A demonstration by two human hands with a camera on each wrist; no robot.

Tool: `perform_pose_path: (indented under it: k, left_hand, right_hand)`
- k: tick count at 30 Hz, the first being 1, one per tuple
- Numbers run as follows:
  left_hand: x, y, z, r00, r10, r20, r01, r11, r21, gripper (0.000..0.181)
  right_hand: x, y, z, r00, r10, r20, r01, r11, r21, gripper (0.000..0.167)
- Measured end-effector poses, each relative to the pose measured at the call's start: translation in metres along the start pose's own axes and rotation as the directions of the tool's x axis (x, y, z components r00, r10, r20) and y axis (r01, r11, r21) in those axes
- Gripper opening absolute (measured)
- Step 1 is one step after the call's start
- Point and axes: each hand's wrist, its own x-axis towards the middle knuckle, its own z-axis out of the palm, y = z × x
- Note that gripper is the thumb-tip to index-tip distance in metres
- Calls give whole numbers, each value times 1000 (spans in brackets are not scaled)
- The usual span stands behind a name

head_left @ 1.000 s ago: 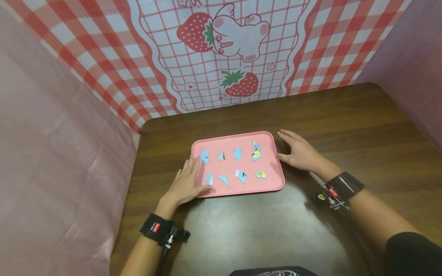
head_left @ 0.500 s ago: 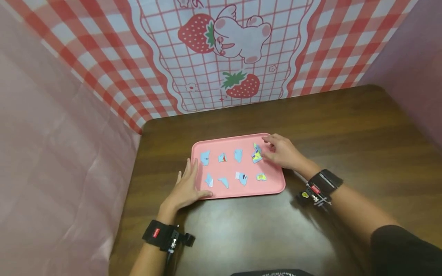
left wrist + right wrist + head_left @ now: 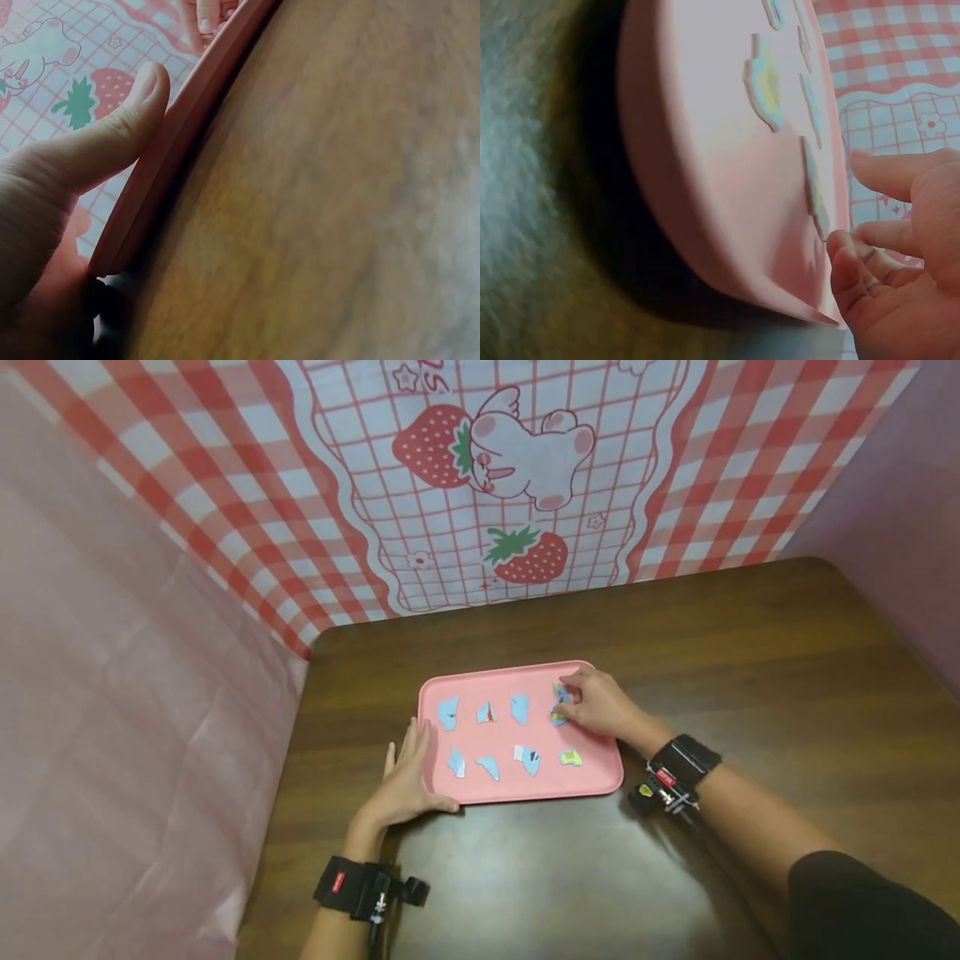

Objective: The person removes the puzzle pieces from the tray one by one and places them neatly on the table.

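Observation:
A pink tray [image 3: 525, 797] carries several flat, irregular pieces in two rows. My left hand [image 3: 401, 785] rests on its left end, fingers extended along the left rim and thumb at the near corner; the left wrist view shows that thumb [image 3: 124, 131] against the rim. My right hand [image 3: 603, 706] is over the back-right blue-and-yellow piece [image 3: 561, 695], thumb and fingertips spread around it and partly covering it. In the right wrist view, the fingers [image 3: 845, 262] are beside a piece [image 3: 812, 187] lying flat; the fingertips look apart.
Light-blue pieces [image 3: 447, 713] lie in both rows, and a small yellow-green piece [image 3: 571, 757] is at the front right. Brown wooden table [image 3: 712, 635] surrounds the tray. Behind it hangs a checked strawberry cloth [image 3: 532, 560]; pink cloth [image 3: 135, 735] hangs at the left.
My right hand has moved left from beside the tray to over the back-right piece, its thumb and fingers drawing closer together. My left hand has stayed at the tray's left end.

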Motion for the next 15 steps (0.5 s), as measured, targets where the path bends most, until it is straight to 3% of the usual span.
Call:
perform_pose_path:
  k: [15]
  left_hand:
    - [-2,0,2,1000,-12,-12,12,1000,-8,142]
  right_hand:
    - [10,-7,18,989,149,-7,-148,981,-126,56]
